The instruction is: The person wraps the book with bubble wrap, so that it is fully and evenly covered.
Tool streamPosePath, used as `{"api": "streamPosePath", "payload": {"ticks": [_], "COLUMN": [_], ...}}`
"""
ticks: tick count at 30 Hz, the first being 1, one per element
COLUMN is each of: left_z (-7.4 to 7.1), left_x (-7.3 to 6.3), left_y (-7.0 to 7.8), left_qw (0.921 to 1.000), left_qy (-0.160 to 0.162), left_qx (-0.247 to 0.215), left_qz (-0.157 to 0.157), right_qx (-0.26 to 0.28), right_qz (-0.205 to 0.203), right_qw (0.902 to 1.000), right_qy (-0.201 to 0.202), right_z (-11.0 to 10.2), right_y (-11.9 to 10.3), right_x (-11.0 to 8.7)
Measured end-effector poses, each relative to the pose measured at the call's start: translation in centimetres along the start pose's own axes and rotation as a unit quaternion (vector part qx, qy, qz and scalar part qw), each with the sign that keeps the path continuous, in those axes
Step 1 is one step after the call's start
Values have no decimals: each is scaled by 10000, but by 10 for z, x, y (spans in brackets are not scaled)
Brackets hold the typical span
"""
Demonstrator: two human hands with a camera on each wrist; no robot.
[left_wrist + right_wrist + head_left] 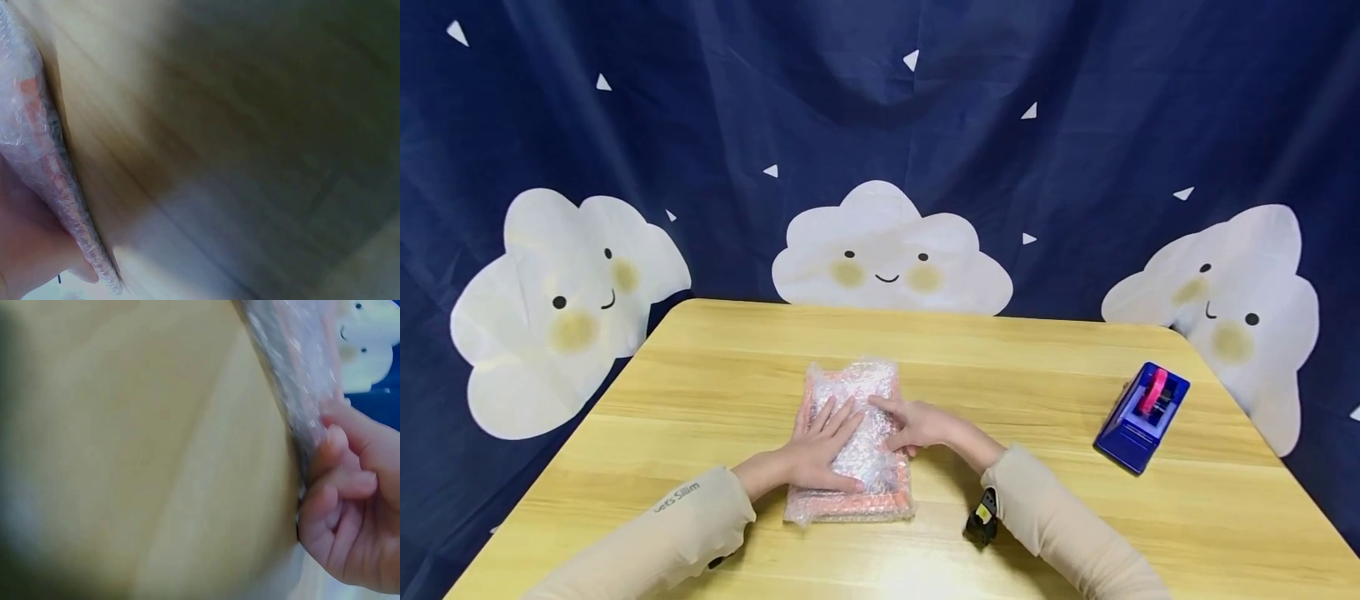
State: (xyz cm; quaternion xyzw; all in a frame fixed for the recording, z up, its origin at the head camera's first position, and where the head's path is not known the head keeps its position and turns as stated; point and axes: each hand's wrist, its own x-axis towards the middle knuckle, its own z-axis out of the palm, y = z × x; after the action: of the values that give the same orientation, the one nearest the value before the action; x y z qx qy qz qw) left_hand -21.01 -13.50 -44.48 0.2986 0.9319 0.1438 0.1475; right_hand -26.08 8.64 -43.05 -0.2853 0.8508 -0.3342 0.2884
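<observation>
A flat, orange-pink item [880, 503] wrapped in clear bubble wrap [868, 379] lies on the wooden table in the head view. My left hand [817, 460] rests on top of it with the fingers spread and straight. At the right edge of the package, my right hand [925, 423] grips the wrap; its index finger reaches over the top. Seen from the right wrist, the fingers [334, 487] are curled against the edge of the bubble wrap [300, 375]. In the left wrist view, the package's side [37, 112] shows at the left, with part of the hand below.
A blue tape dispenser [1138, 429] with a pink roll [1153, 392] stands at the right of the wooden table [700, 375]. Behind the table hangs a dark blue curtain [835, 100] printed with white clouds.
</observation>
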Motion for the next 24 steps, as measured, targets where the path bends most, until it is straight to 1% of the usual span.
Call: {"api": "streamPosePath", "payload": {"ticks": [2, 4, 6, 8, 12, 13, 15, 16, 20, 22, 24], "left_z": [0, 1, 0, 0, -2, -2, -3, -3, -3, -2, -3], "left_x": [-1, -2, -2, -2, -3, -3, -4, -4, -4, -4, -5], "left_y": [-1, -1, -1, -1, -1, -2, -2, -2, 0, 0, 0], "left_qw": [10000, 10000, 10000, 10000, 10000, 10000, 10000, 10000, 10000, 9999, 9999], "left_qy": [-3, 10, 15, 19, 11, 16, 23, 27, -3, -21, -30], "left_qx": [-17, -28, -47, -69, -97, -92, -87, -87, -92, -101, -121], "left_qz": [-20, -11, -3, -1, 12, 9, 12, 12, 30, 54, 50], "right_qx": [325, 672, 902, 918, 561, 550, 630, 716, 1199, 1319, 1393], "right_qz": [-123, -220, -241, -214, -97, -102, -135, -194, -244, -206, -190], "right_qw": [9990, 9958, 9922, 9917, 9967, 9968, 9956, 9940, 9833, 9805, 9794], "right_qy": [-289, -590, -828, -871, -578, -562, -680, -804, -1345, -1440, -1452], "right_z": [-2, -5, -7, -9, -7, -7, -8, -10, -15, -16, -15], "right_y": [3, 6, 8, 8, 4, 4, 5, 6, 12, 13, 14], "right_x": [1, 3, 3, 3, 2, 2, 2, 2, 4, 4, 5]}}
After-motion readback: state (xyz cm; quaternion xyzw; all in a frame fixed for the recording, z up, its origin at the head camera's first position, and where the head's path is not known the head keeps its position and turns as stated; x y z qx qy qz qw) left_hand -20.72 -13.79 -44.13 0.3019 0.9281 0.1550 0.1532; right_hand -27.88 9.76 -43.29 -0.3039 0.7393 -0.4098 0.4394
